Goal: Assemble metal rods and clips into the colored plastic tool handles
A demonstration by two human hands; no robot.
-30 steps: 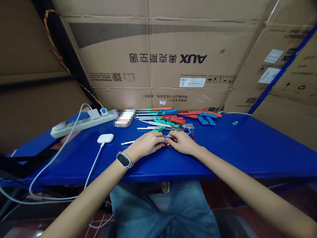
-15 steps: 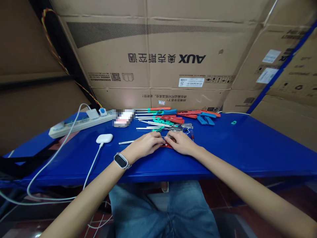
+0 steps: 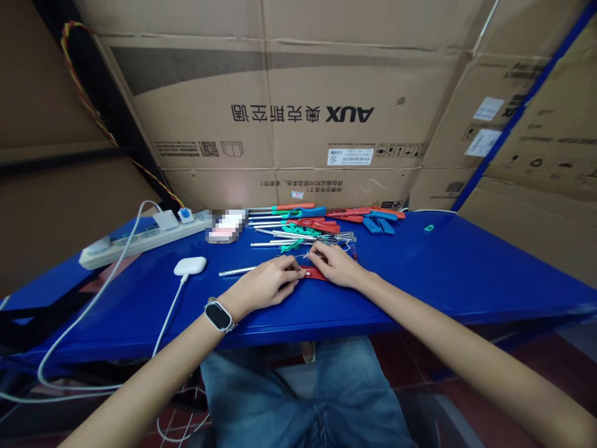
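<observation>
On the blue table a red lighter handle shell (image 3: 313, 272) lies between my hands, and a metal lighter tube (image 3: 236, 270) sticks out to the left. My left hand (image 3: 270, 279) closes its fingers over the joint of tube and shell. My right hand (image 3: 336, 264) rests on the shell's right end, its fingertips pinching a thin wire (image 3: 303, 256) above it. My right fingers partly hide what they grip. Just behind are loose metal tubes (image 3: 275, 244) and green plastic parts (image 3: 298, 231). A small red-handled screwdriver (image 3: 354, 252) is beside my right hand.
Several long-nosed lighters (image 3: 298, 206) and red and blue handle shells (image 3: 379, 225) lie along the cardboard wall (image 3: 298, 74). To the left are a phone (image 3: 226, 226), a white earphone case (image 3: 189, 266) on a cable and a power strip (image 3: 144, 239). One green piece (image 3: 428, 228) lies at right.
My hands have moved slightly apart, so more of the red shell shows. My right fingertips now hold a thin wire up in view. The whole view has shifted a little.
</observation>
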